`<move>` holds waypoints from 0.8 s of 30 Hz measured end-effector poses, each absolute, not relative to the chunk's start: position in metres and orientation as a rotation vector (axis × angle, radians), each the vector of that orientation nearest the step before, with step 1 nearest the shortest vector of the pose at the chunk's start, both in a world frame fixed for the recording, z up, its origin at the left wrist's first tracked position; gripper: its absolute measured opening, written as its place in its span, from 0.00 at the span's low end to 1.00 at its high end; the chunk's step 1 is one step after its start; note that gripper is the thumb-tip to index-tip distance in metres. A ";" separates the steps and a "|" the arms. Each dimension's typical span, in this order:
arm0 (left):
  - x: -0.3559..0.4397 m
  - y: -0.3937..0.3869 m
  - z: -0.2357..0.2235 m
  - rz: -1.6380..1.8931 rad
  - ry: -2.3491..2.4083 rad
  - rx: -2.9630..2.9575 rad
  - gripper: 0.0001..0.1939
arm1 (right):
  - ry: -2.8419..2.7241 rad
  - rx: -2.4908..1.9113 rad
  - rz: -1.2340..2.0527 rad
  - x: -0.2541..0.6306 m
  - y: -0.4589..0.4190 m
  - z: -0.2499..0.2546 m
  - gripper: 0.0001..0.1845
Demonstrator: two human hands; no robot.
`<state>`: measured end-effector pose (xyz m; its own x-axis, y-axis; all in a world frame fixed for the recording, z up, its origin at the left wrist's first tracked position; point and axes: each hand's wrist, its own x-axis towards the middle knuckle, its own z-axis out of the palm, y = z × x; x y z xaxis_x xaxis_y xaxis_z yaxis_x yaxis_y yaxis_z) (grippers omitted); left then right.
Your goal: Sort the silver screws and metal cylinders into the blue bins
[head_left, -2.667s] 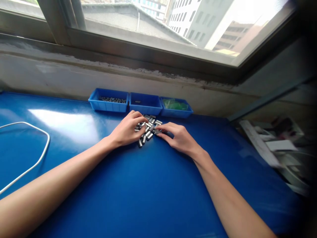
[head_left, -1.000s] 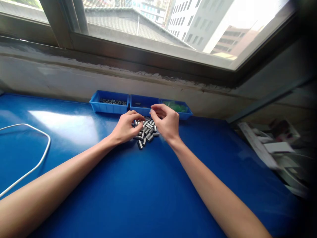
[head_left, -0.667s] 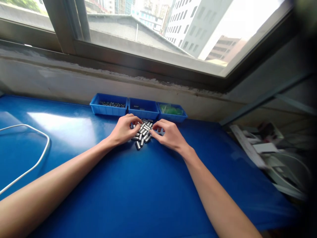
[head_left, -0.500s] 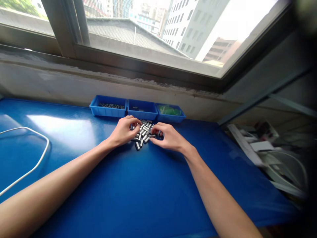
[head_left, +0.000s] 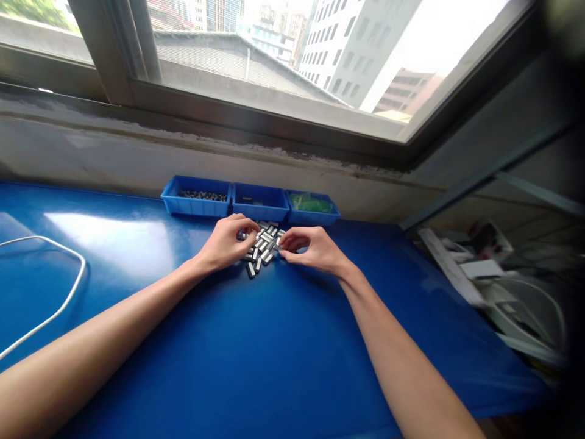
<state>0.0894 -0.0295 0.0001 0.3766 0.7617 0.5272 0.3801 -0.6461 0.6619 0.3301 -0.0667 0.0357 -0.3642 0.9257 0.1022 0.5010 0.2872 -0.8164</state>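
Observation:
A heap of small black-and-silver rectangular blocks (head_left: 265,244) lies loose on the blue table, between my two hands. At the heap's left side is my left hand (head_left: 231,241), its fingers curled and the thumb close to the index finger; whatever is between them is hidden. Opposite it, my right hand (head_left: 315,249) pinches one small black-and-silver block (head_left: 278,247) between thumb and fingertips at the heap's right edge.
Behind the heap stand three blue bins in a row: a left bin (head_left: 196,208) with many small dark parts, a middle bin (head_left: 260,212) with a few blocks, and a right bin (head_left: 313,216) with a green bag. A white cable (head_left: 73,286) curves across the left.
My right hand's thumb and fingers have closed together on a block at the heap's edge. My left hand has stayed almost in place beside the heap.

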 end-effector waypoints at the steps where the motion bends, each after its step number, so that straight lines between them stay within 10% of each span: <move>1: 0.090 -0.030 0.000 1.183 0.983 2.205 0.09 | -1.914 -1.276 1.017 0.331 -0.066 0.035 0.12; 24: 0.090 -0.039 0.009 1.206 0.784 2.197 0.09 | -1.124 -1.103 1.330 0.297 -0.065 0.026 0.18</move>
<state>0.0902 -0.0387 0.0089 0.4387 0.6934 0.5716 0.2411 -0.7036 0.6685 0.2968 -0.0652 0.0258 -0.0498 0.9984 -0.0272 -0.1402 -0.0340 -0.9895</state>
